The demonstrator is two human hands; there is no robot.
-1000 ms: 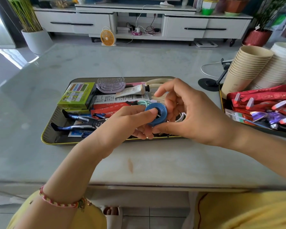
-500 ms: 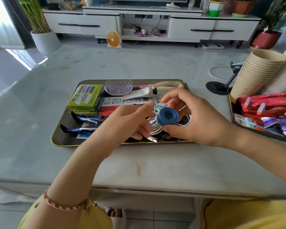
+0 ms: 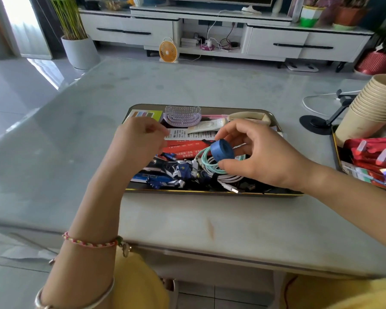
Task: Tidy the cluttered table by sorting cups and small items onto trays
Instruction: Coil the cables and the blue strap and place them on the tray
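Pale marble table facing a TV cabinet, two trays: the centre tray holds mixed small items, the right-edge tray red sachets. Right hand pinches one blue ribbon roll over the centre tray's right half, above one coiled cable bundle; left hand loosely curled, holding nothing. I'd set the roll down flat so it stays wound; one cup stack at the table's right edge, count unreadable.

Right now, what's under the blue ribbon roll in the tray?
Under the ribbon roll, held by the right hand, lie coiled mint and white cables in the tray. The hand covers whatever lies further right.
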